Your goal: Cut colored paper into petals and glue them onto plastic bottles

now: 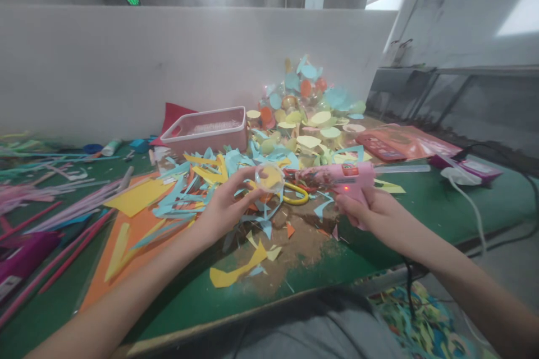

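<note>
My left hand [227, 205] holds a small clear round plastic piece [270, 178] between thumb and fingers, above the cluttered middle of the table. My right hand [374, 210] is wrapped round the handle of a pink glue gun [351, 179], whose small red light is lit. The gun's nozzle points left and lies close to the clear piece; whether they touch cannot be made out. A clear glue stick [402, 169] sticks out of the gun's back. Just below the nozzle, yellow scissor handles [297, 193] show among blue and yellow paper scraps [240, 269].
A pink basket [206, 137] stands behind the scraps. Right of it rises a pile of clear cups and coloured paper discs [298, 101]. Pipe cleaners [76, 207] lie left, a phone [381, 147] and white cable [475, 210] right. The green table's [189, 297] front edge is near.
</note>
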Demonstrator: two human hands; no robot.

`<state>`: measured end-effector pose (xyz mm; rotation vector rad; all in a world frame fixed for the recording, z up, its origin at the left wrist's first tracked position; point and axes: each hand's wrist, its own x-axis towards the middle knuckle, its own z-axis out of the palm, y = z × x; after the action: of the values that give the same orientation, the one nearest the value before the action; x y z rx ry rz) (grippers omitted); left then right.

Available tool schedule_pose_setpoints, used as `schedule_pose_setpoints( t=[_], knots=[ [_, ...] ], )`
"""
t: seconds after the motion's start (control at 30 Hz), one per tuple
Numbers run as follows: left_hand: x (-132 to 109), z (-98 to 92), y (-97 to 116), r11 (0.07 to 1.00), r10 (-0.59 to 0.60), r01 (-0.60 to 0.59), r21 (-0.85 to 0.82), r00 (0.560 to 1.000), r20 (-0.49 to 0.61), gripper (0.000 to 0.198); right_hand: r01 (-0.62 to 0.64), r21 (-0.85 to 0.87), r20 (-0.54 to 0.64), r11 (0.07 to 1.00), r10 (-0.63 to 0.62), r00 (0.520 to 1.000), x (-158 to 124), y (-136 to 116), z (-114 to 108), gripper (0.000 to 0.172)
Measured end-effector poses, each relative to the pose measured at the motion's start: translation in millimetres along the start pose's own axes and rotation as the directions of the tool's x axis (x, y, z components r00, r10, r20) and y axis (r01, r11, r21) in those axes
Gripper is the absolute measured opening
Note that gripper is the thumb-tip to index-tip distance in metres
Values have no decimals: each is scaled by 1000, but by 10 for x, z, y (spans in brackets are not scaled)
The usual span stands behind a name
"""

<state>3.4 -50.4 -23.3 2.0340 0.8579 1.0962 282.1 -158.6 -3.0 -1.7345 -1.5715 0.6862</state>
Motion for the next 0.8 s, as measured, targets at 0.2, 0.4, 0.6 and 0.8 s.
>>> schedule_pose_setpoints(
  t=[0.2,0.4,0.6,0.8],
  knots=[
    [-4,3,2,1000,12,-12,1,1000,6,40,-30,-3,-16,1000,30,999,7,35,6,54],
    [-5,-9,-15,998,42,-43,50,999,23,41,-33,12,-43,999,33,999,13,45,-5,56],
    [-15,-8,-1,991,57,-63,115,997,56,43,-37,-12,-86,999,36,996,16,48,-16,57],
    [-18,-2,92,981,111,-127,147,988,109,43,17,25,-72,1000,-15,997,9,-44,-9,53]
  ],
)
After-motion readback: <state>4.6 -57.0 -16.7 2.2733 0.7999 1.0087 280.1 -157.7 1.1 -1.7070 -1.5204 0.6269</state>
